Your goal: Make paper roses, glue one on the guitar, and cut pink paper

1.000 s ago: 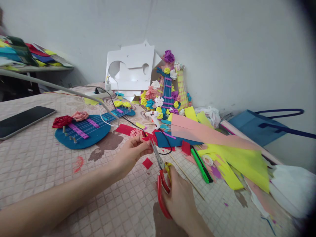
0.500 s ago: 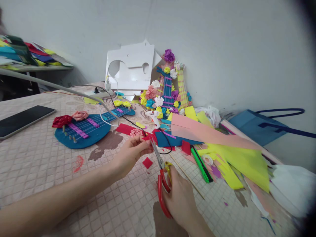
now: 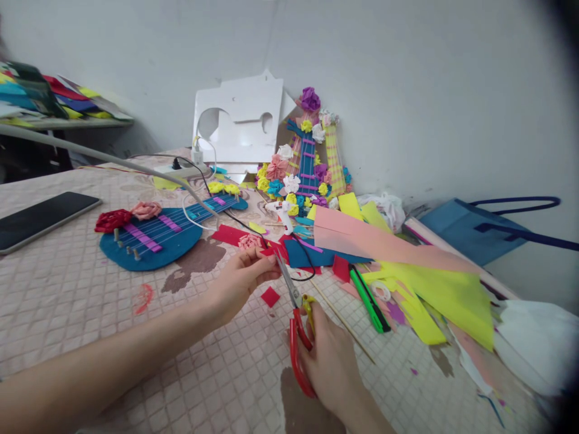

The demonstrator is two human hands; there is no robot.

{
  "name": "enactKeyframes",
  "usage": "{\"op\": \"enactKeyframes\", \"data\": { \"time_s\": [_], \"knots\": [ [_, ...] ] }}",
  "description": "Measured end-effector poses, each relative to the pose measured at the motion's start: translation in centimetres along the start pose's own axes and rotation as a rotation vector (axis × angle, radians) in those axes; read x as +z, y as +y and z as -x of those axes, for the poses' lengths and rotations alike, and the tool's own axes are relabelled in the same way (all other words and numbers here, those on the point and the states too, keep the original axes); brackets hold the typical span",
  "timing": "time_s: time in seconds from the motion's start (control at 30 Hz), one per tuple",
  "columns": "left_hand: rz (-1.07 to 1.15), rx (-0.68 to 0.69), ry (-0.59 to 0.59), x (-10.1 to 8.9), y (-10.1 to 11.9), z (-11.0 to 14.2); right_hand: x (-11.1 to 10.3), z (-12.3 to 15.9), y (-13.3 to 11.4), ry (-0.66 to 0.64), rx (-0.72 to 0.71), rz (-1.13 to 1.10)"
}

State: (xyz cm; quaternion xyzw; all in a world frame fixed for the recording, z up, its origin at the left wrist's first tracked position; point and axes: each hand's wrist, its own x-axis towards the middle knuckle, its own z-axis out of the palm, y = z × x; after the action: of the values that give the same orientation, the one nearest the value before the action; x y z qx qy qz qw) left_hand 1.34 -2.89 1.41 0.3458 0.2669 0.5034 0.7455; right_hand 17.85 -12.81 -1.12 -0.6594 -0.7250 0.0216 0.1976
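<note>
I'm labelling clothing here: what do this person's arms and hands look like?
The left hand and left forearm are bare: no glove, watch, bracelet or sleeve shows. The right hand is ungloved; the visible part of the right forearm is sleeveless. Whether rings are worn cannot be fully seen.

Wall [image 3: 407, 96]: plain pale grey, fills the upper background; faint vertical streak near top centre, few small scuffs low down. Main table [image 3: 58, 319] runs back toward it, covered by a pinkish-beige cloth [image 3: 181, 367] with grid pattern and brown patches. Second pale tabletop [image 3: 99, 124] at far left, dark underneath. Light soft, fairly even; wall dimmer toward right. Far right edge blacked out.
</note>
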Motion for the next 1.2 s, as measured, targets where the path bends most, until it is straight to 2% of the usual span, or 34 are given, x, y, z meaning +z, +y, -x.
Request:
{"op": "enactKeyframes", "data": {
  "time_s": [0.73,1.2],
  "knots": [
    [-0.001,-0.007,-0.001,0.1,0.13,0.1,0.12,0.09,0.16,-0.015,0.011,-0.071],
    [0.001,-0.012,-0.001,0.05,0.18,0.1,0.31,0.09,0.38,-0.041,0.03,-0.012]
  ]
}}
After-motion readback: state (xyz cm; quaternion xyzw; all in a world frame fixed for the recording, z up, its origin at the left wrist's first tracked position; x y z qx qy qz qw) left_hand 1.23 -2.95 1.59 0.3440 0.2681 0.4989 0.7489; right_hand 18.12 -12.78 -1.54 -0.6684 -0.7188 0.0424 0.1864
